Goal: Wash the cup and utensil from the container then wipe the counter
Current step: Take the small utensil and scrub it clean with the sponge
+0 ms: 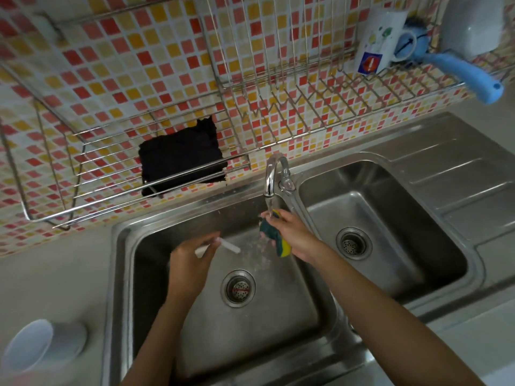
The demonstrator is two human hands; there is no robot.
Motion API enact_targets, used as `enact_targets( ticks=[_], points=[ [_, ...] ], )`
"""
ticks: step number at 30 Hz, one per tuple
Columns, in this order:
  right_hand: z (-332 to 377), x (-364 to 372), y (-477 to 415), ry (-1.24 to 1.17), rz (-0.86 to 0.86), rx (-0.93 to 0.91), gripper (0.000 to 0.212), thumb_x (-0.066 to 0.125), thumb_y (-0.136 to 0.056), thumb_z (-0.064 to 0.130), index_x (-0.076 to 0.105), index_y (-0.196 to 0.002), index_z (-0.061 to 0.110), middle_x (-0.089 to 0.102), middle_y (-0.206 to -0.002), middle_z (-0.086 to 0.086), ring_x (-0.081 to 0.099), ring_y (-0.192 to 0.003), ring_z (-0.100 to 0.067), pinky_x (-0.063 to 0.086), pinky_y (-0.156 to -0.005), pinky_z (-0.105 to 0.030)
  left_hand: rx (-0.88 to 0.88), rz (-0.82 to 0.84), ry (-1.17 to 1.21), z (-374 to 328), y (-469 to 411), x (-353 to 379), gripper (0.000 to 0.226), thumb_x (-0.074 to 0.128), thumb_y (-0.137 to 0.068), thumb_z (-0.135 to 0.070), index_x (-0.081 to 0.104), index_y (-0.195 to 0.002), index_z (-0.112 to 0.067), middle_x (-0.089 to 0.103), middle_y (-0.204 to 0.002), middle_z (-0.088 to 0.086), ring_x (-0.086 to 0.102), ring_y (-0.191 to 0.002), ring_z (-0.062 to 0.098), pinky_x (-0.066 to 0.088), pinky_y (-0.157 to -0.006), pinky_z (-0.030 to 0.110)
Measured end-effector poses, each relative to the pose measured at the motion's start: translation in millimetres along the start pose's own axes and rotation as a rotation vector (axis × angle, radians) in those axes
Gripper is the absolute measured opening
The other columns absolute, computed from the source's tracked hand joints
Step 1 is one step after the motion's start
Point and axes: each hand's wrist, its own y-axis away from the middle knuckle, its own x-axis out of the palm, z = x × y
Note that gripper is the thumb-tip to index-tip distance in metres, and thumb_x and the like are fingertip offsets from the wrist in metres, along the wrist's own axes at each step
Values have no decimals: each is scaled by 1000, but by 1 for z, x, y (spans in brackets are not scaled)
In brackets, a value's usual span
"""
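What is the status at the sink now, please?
Left hand grips white utensil over left basin. Right hand holds sponge under running tap. Cup on counter. Nothing blocking.

Both bare arms reaching forward, left hand pinching a white utensil, right hand gripping a sponge.

Pale counter with double steel sink set in it; white cup, blurred, on counter near left; wire rack on far wall carries black cloth at centre; mug and blue brush far right
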Motion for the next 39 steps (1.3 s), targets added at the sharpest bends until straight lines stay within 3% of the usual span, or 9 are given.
enact_targets(
  ticks=[4,9,14,19,24,29,33,36,39],
  points=[
    [-5,3,-5,242,-86,-48,20,42,-101,26,62,-103,22,60,-82,3,50,-62,-9,39,-55,-26,-75,-15,-45,22,22,-4,19,69,-86,-19,73,-105,-19,73,-100,-7,64,-87,-1,37,-78,-2],
    [-5,8,-5,313,-91,-117,21,37,-103,25,57,-95,25,47,-61,1,41,-48,-12,35,-48,-30,-104,5,-32,24,32,5,19,70,-85,-17,74,-104,-16,73,-99,-4,63,-86,0,37,-75,-5],
    [4,0,-13,279,-161,-120,17,36,-103,23,51,-94,22,44,-64,-1,37,-48,-11,31,-46,-27,-109,-5,-5,13,27,13,17,71,-85,-18,74,-102,-18,73,-94,-8,62,-83,-3,36,-75,-5],
    [19,-17,-39,570,-161,-146,24,38,-102,28,47,-124,24,63,-105,-6,59,-73,-15,48,-69,-30,-89,-4,0,6,18,16,16,73,-83,-23,73,-98,-19,69,-86,-14,63,-80,0,40,-73,5],
    [30,-29,-39,503,-137,-116,43,37,-103,23,33,-146,28,42,-143,-3,60,-87,-9,45,-56,-14,-107,19,5,5,18,19,15,72,-83,-23,72,-97,-18,66,-84,-16,59,-79,-9,39,-72,-1],
    [34,-38,-35,433,-238,-160,32,38,-103,21,48,-133,24,53,-124,-1,66,-85,-17,53,-69,-36,-103,-18,-16,4,22,18,18,72,-84,-23,72,-100,-16,71,-91,-7,62,-81,0,38,-75,2],
    [16,-34,-14,395,-254,-233,15,42,-102,24,57,-103,26,65,-97,-13,63,-62,-23,54,-54,-34,-35,-116,-52,0,28,11,21,70,-85,-25,71,-102,-13,70,-93,-5,63,-83,6,46,-78,17],
    [-30,-38,3,635,-233,-244,19,44,-100,23,56,-90,33,65,-86,-10,62,-60,-24,56,-61,-41,33,-69,-161,3,37,19,13,70,-85,-23,72,-95,-15,72,-89,-2,65,-82,14,47,-85,31],
    [-63,-37,23,818,-304,-307,16,43,-100,24,59,-99,23,64,-90,0,61,-78,-21,53,-76,-42,-14,40,-273,10,54,29,10,67,-87,-24,72,-94,-20,74,-92,-3,66,-91,19,34,-99,41]
  ],
)
